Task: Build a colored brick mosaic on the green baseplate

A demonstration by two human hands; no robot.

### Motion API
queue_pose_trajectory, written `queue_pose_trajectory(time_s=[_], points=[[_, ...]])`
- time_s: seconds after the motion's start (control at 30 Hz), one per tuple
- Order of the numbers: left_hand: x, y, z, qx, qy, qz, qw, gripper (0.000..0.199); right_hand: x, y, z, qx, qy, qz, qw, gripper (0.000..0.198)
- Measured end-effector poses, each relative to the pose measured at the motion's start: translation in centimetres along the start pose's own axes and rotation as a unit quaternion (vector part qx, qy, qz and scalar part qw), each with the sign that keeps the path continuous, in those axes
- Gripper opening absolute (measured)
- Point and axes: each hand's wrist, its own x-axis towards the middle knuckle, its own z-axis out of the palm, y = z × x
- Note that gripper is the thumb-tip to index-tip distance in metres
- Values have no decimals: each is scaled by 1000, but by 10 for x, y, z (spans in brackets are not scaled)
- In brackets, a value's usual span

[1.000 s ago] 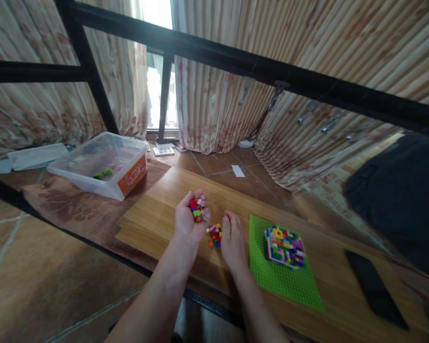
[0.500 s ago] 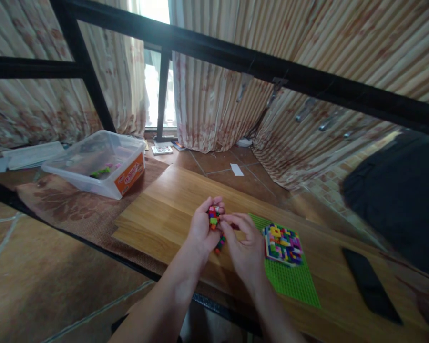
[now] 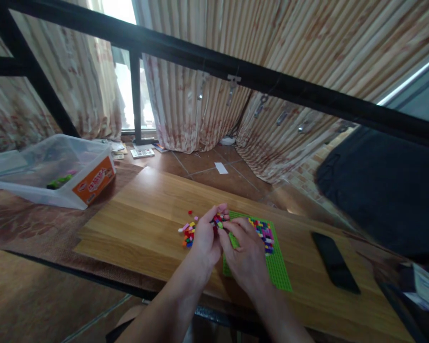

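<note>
My left hand [image 3: 205,236] is cupped, palm up, around several small coloured building bricks [image 3: 219,220], red, dark and light green among them. My right hand [image 3: 245,247] meets it from the right, with thumb and forefinger pinched on a brick at the edge of that handful. Whether those bricks are joined together is too small to tell. Beneath and beyond my right hand lies a green studded baseplate [image 3: 280,271], bearing a multicoloured block of bricks [image 3: 266,233] that my hand partly hides. A loose pile of bricks [image 3: 188,233] rests on the wood left of my left hand.
A wooden board [image 3: 128,214] lies under everything, with a black phone [image 3: 335,262] on its right part. At the left stands a clear plastic bin [image 3: 67,200] with an orange label and a few pieces inside. A black metal bar [image 3: 186,57] crosses in front of the curtains.
The view has turned to the right, so the bin and phone sit further left. Both hands now overlap the baseplate, and the loose brick pile has come into sight beside my left hand.
</note>
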Motion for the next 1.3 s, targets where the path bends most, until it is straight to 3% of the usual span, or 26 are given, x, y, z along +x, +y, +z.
queue_pose_trajectory(time_s=[0.17,0.27,0.4,0.5,0.7,0.9,1.07,1.3], points=[[4,-20,4,-32,30,-14,999,23,-2,7,-12,100,28,70,992,16],[4,-28,9,-38,55,-25,997,25,-2,12,-16,220,47,151,963,17],[1,-33,12,53,68,-28,996,20,0,24,-27,344,61,242,905,21],[-5,-34,12,162,11,-23,987,19,1,36,-40,363,62,276,888,22],[-13,-49,17,349,-68,70,932,28,0,55,-56,346,28,272,897,26],[-10,-61,18,401,-70,122,905,19,-4,61,-54,345,24,258,902,23],[-9,-63,15,406,-84,119,902,23,-6,63,-55,367,41,267,890,24],[-10,-54,18,370,-124,32,920,33,-6,79,-74,422,36,267,865,20]])
